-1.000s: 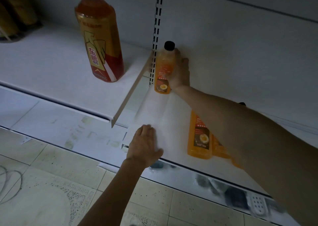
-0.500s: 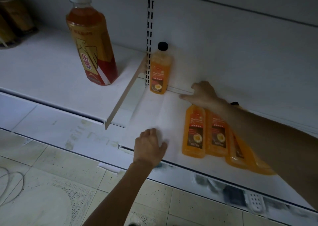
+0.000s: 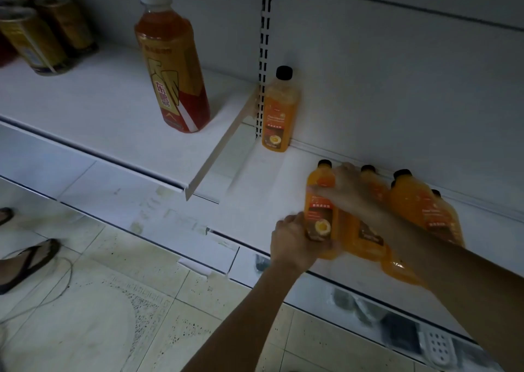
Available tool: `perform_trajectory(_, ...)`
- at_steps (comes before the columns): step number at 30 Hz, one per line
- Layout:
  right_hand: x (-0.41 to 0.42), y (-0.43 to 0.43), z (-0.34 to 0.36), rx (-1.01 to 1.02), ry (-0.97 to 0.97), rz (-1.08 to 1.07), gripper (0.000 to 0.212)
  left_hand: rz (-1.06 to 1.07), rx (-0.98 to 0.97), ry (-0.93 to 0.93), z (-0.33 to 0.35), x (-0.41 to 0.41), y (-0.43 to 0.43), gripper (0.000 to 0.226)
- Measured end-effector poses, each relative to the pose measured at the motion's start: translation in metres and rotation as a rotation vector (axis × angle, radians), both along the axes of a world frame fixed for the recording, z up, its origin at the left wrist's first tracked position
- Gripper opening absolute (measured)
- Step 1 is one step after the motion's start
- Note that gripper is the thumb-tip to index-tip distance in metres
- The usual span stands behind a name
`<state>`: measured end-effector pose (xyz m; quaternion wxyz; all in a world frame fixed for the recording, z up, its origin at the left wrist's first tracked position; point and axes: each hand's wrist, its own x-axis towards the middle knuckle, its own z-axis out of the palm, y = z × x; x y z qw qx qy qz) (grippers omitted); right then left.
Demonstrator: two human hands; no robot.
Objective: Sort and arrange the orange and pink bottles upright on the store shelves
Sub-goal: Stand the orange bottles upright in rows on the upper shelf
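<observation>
On the lower shelf point(image 3: 255, 190), head view, dim light

- Lying orange bottle point(image 3: 321, 201): on its side at about 4 o'clock of frame centre, cap toward 12 o'clock, base toward the shelf's front edge. It is the leftmost of a row.
- Other orange bottles point(image 3: 425, 210): also on their sides, packed just beside it toward 3 o'clock, partly under the forearm. Count uncertain.
- Left hand point(image 3: 295, 241): fingers curled round the base of the lying orange bottle, gripping it. Judged to serve as the pivot end for tipping it up.
- Right hand point(image 3: 348, 187): draped across the same bottle's shoulder just below the cap. Motion blur hides whether the fingers close round it, so cannot tell. Its place near the cap suits lifting that end.
- Upright orange bottle point(image 3: 279, 113): stands at 12 o'clock of the hands, against the back panel point(image 3: 397, 88) in the shelf's left rear corner. Likely the start of a row, with the next slot just beside it toward 3 o'clock.
- Step in hand, as judged: standing the second bottle; most of the sorting remains. No pink bottles visible.
- Tall tea bottle point(image 3: 170, 68) and cans point(image 3: 37, 31) stand on the upper shelf point(image 3: 85, 102), at 10 to 11 o'clock, well apart from the hands
</observation>
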<state>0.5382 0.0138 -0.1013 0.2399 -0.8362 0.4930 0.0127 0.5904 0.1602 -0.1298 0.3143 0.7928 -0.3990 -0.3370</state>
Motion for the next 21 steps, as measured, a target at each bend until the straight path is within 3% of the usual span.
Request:
perform_trajectory(3, 0.003, 0.013, 0.005, 0.196, -0.361, -0.195, 0.07, 0.071, -0.124, 0.026, -0.006, 0.007, 0.015, 0.069)
perform_trajectory(6, 0.006, 0.021, 0.016, 0.217, -0.556, -0.182, 0.087, 0.024, -0.159, 0.014, -0.007, 0.02, 0.022, 0.091)
perform_trajectory(9, 0.015, 0.029, 0.034, 0.156, -0.527, 0.02, 0.108, -0.056, -0.171, 0.056, -0.006, 0.033, 0.02, 0.113)
perform_trajectory(12, 0.022, 0.033, 0.048, 0.083, -0.495, 0.182, 0.111, -0.037, -0.231, -0.059, -0.01, 0.051, 0.016, 0.112)
perform_trajectory(18, 0.038, 0.055, 0.046, -0.083, -0.531, 0.264, 0.093, -0.025, -0.333, 0.045, -0.014, 0.08, 0.014, 0.097)
perform_trajectory(20, 0.044, 0.062, 0.046, -0.124, -0.549, 0.272, 0.091, 0.028, -0.318, -0.073, -0.02, 0.086, 0.017, 0.089)
perform_trajectory(21, 0.048, 0.066, 0.046, -0.141, -0.546, 0.284, 0.089, 0.045, -0.276, -0.233, -0.024, 0.091, 0.02, 0.082)
